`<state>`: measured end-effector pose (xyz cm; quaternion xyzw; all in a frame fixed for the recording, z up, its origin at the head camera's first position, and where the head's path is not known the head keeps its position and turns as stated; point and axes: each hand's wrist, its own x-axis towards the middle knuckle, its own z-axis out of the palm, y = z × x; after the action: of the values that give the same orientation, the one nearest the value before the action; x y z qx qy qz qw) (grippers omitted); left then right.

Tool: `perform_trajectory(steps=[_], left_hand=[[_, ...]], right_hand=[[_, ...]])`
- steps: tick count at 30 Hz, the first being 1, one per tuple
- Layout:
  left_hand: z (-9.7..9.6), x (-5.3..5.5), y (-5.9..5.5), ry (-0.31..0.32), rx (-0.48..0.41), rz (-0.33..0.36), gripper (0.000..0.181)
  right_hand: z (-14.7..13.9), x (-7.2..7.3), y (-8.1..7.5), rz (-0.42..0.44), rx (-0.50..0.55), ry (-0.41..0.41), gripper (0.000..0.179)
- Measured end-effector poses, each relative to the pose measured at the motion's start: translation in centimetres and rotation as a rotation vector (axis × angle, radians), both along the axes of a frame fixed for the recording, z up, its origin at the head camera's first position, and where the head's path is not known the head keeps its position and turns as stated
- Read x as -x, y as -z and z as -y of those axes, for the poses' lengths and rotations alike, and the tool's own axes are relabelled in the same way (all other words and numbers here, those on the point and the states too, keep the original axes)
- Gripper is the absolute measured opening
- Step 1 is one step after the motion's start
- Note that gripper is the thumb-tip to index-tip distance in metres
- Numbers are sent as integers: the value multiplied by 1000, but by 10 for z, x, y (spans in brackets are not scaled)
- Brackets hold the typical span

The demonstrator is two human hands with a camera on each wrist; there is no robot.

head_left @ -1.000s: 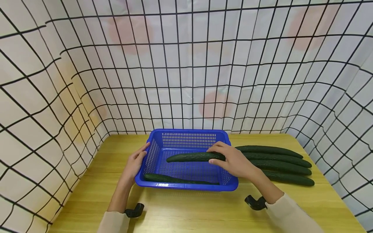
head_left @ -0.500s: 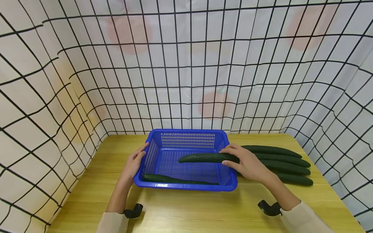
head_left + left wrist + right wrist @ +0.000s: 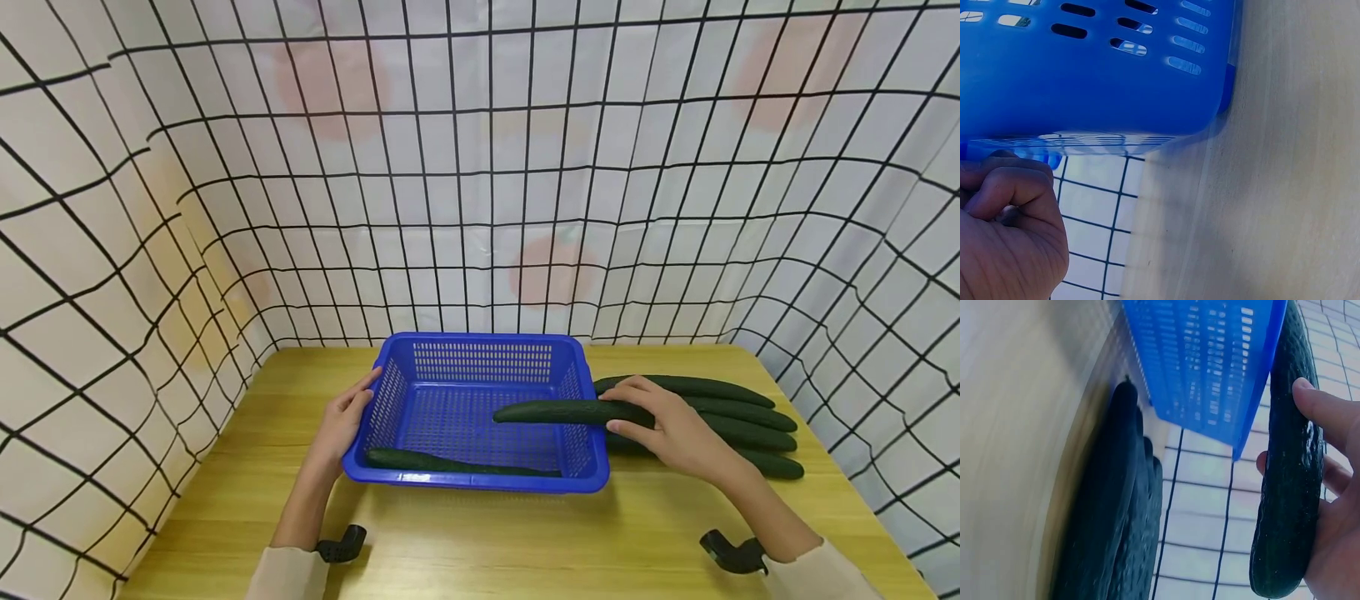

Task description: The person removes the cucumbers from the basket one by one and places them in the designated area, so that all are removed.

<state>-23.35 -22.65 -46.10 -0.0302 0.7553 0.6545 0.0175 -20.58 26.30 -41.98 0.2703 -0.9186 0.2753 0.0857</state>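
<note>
My right hand (image 3: 667, 429) grips a long dark green cucumber (image 3: 551, 412), thumb on one side and fingers on the other. This cucumber lies level across the right rim of the blue plastic basket (image 3: 480, 337), its far end over the basket's inside. In the right wrist view the held cucumber (image 3: 1288, 487) is above the table, beside the basket wall. My left hand (image 3: 339, 429) holds the basket's left rim; in the left wrist view its fingers (image 3: 1019, 187) are curled there. Another cucumber (image 3: 450, 462) rests inside along the near wall, partly hidden by the rim.
Several cucumbers (image 3: 753, 433) lie side by side on the wooden table (image 3: 480, 542), right of the basket and partly under my right hand. A white wall with a black grid (image 3: 480, 200) encloses the back and sides. A black wrist device (image 3: 731, 553) sits at my right sleeve.
My right hand has moved to the right with the cucumber, from over the basket to past its right rim. My left hand, the basket and the cucumber inside stay in place.
</note>
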Motion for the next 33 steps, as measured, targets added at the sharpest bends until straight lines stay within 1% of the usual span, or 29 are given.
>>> perform_trajectory(steps=[4,10,15,21,25,30,32,33], left_hand=[[0,-1,-1,5,-5,1,44],[0,0,-1,14,-13,0,45],[0,1,0,7,-8,1,45],[0,0,0,5,9,0,45],[0,-1,0,5,1,8,45],[0,-1,-1,4,-1,11,45],[1,-1,-2,7,0,10,45],[1,-1,-1,6,-3,11,45]], right_hand=[[-13,-4,0,-3,-2,28,33],[-36,-13,1,-33,-14,80,34],[-55,-22,3,-65,-39,123,36],[-79,-32,2,-95,-15,156,40],[-96,-37,7,-65,8,185,39],[-118,-42,19,-24,14,235,39],[-125,-44,23,-21,7,259,40],[-128,-44,24,-21,12,259,40]])
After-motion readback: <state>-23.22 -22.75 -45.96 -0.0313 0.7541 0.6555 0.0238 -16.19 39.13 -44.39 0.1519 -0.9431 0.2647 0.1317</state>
